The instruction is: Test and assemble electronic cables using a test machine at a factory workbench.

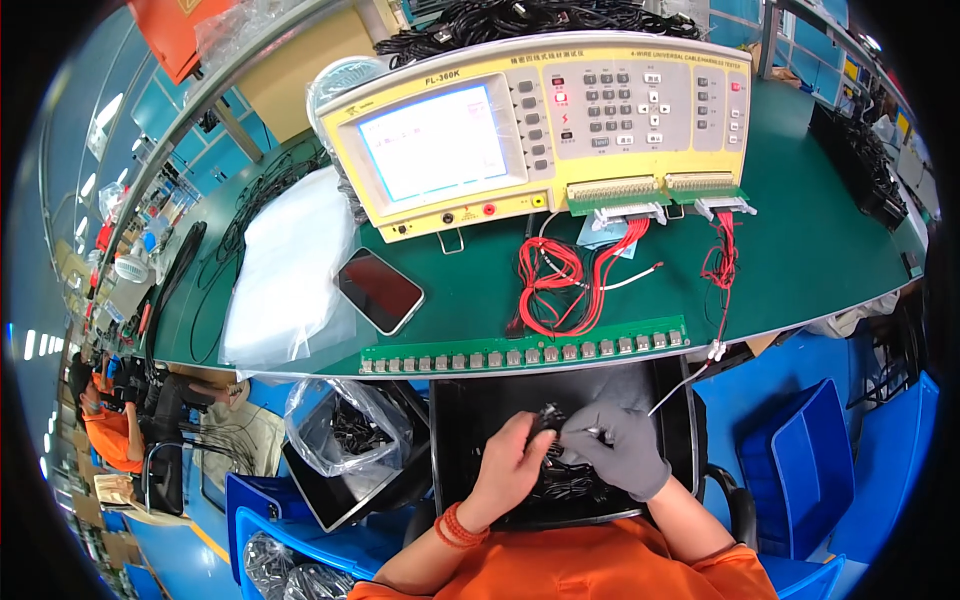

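My left hand (512, 462) is bare, with red beads at the wrist. Its fingers close around a bundled black cable (550, 416) above a black tray (462, 402). Close beside it, my right hand (622, 452) wears a grey glove, its fingers pinched together. A small dark, shiny bit shows between the gloved fingers, too small to name. From the bench edge a thin white lead (686, 384) runs down to the back of that glove, where its end is hidden. More black cables (565, 488) lie in the tray under both hands.
A yellow cable tester (545, 130) stands on the green bench (470, 285), with red and black wires (560, 290) plugged in. A green connector strip (520, 352) lines the front edge. A phone (381, 291) and plastic bags (290, 270) lie left; blue bins (795, 470) stand right.
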The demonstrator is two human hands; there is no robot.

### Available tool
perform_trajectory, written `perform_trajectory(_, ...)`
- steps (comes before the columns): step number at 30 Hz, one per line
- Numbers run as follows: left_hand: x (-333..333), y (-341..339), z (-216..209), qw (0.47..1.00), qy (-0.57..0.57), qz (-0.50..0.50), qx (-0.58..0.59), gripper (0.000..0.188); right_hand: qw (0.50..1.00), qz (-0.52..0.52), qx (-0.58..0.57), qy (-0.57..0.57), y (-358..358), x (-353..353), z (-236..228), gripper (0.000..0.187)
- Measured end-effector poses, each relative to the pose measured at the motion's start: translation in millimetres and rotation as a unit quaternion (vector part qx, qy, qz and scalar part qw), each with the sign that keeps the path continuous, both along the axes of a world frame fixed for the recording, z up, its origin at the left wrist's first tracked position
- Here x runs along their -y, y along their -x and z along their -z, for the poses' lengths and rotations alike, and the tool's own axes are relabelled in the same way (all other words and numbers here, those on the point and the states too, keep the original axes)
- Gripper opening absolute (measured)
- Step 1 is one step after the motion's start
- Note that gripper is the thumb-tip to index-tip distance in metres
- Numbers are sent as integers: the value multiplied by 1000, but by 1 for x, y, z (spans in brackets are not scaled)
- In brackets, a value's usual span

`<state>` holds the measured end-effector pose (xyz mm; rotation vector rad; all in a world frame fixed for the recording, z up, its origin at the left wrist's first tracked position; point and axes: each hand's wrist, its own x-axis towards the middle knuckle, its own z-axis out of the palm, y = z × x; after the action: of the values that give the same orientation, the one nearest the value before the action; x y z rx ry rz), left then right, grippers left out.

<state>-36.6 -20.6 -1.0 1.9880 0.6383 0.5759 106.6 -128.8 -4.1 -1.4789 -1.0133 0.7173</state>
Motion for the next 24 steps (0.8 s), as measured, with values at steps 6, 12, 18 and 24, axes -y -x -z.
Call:
perform_trajectory(6,11,1,-5,929,352,29,110,15,944,62,308,-103,-10,-14,-21,26)
perform_trajectory(12,-13,4,2,846,525,41,79,21,972,-188,-140,-32,-28,-3,-4,13)
perform_trajectory(18,-9,-3,-19,877,461,127,34,22,988,-140,-6,-66,-23,-30,-13,8)
perform_trajectory(24,-34,-20,-7,995,1,-91,50,26,993,30,-42,107,-7,-22,-18,22)
